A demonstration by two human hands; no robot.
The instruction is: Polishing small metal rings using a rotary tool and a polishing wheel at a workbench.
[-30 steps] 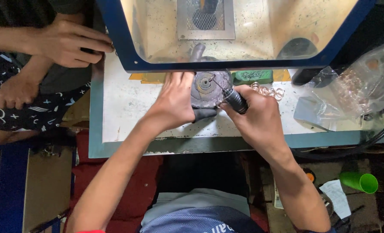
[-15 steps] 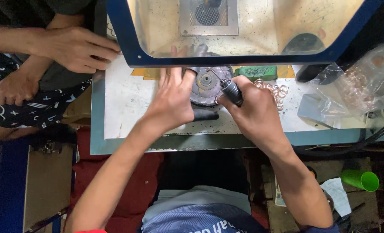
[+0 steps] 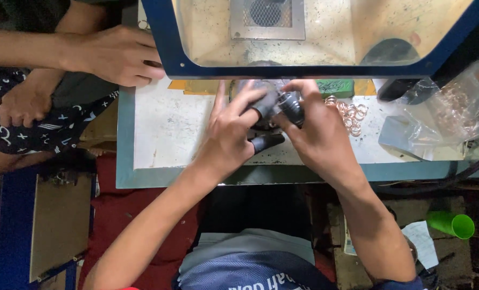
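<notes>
Head view: left hand and right hand together grip one dark round part over the worktop; several copper rings lie beside; one green cup below.

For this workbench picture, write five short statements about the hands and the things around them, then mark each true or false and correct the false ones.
1. The left hand and the right hand meet over a small dark workpiece on the white table. True.
2. A pile of small metal rings lies to the left of both hands. False: it lies just right of the right hand.
3. A green cup lies below the table edge at the right. True.
4. The left thumb wears a dark finger cover. True.
5. Another person's hand grips the green cup. False: it rests at the blue frame, far from the cup.
</notes>
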